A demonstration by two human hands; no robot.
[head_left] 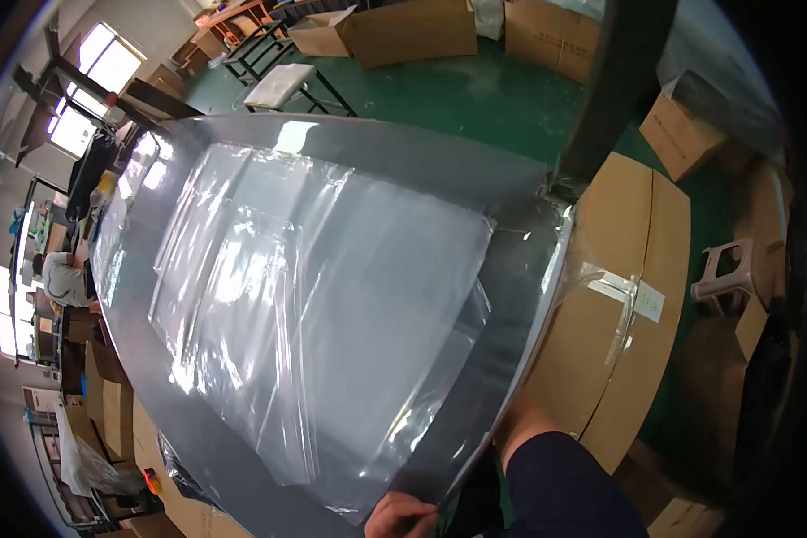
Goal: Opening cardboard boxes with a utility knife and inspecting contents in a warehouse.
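Note:
My left hand (402, 516) is at the near edge of a grey-topped table (242, 498), its fingers curled together in a pinch. What lies between them, if anything, is too hidden to make out. A corner of clear plastic film reaches close to that hand. My right hand (522, 420) reaches down past the table's right edge beside a large cardboard box, its fingers out of sight. The dark sleeve (565, 489) of that arm comes in from the lower edge. Clear, shiny plastic sheets or bags (260, 278) lie flat and overlapping across the tabletop.
The long taped cardboard box (632, 242) stands against the table's right side. A dark post (614, 81) rises at the far right corner. Beyond are a padded stool (281, 87), a plastic stool (728, 273) and more cartons (412, 36). Another person (65, 278) works at far left.

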